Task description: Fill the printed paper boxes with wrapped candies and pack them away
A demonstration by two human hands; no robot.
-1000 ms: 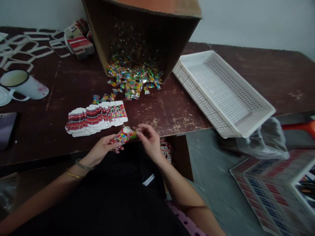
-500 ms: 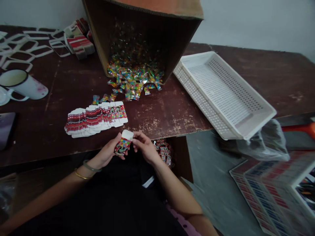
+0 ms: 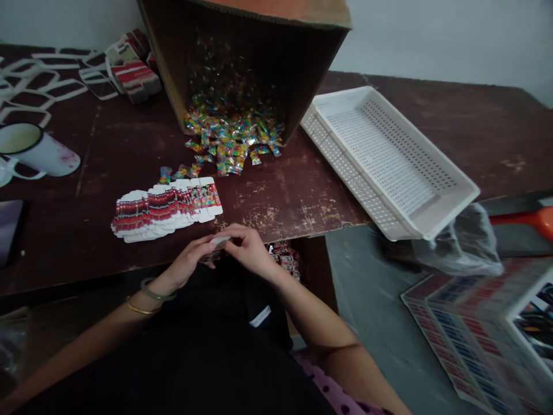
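Between both hands, at the table's front edge, is a small printed carton (image 3: 220,242) with a white end flap. My left hand (image 3: 193,258) is closed around its body, which is mostly hidden by the fingers. The thumb and fingers of my right hand (image 3: 248,248) pinch the carton at its white flap end. Just beyond my hands, a fanned row of flattened red and white cartons (image 3: 166,208) lies on the table. Small wrapped candies (image 3: 231,158) spill toward that row from a large cardboard box (image 3: 173,86) lying on its side.
A white perforated basket (image 3: 391,164) overhangs the table edge at right, above a clear plastic bag (image 3: 464,248). An enamel mug (image 3: 43,151) and a phone-like object (image 3: 9,227) are at left. Below the edge, an open box holds filled cartons (image 3: 285,257).
My right hand has moved left onto the carton's flap. The carton has tilted, so its printed face is now mostly out of sight. The view has shifted slightly.
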